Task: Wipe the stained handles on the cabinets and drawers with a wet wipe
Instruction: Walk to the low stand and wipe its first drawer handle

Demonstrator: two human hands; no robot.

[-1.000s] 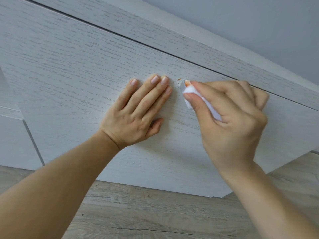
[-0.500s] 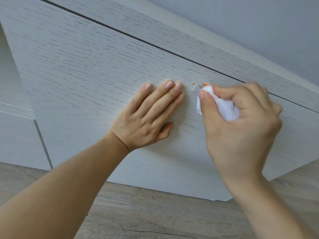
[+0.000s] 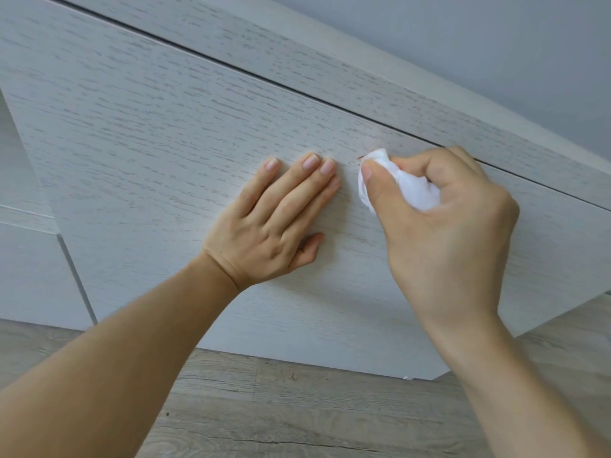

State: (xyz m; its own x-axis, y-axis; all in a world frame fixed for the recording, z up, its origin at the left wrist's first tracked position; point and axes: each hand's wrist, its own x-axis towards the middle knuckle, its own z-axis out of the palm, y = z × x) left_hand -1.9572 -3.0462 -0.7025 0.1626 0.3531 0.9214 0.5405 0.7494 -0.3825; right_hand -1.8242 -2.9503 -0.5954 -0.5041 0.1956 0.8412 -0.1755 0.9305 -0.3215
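- The left hand (image 3: 277, 223) is laid flat on the white drawer front (image 3: 165, 166), with its fingers straight and close together.
- A bunched-up white wet wipe (image 3: 406, 190) is pinched between the thumb and curled fingers of the right hand (image 3: 449, 233).
- The tip of the wipe is pressed on the drawer front, just under the dark gap at its top edge.
- A small brown stain (image 3: 359, 157) is seen right beside the wipe's tip.
- A grey wood floor (image 3: 297, 414) is seen below.
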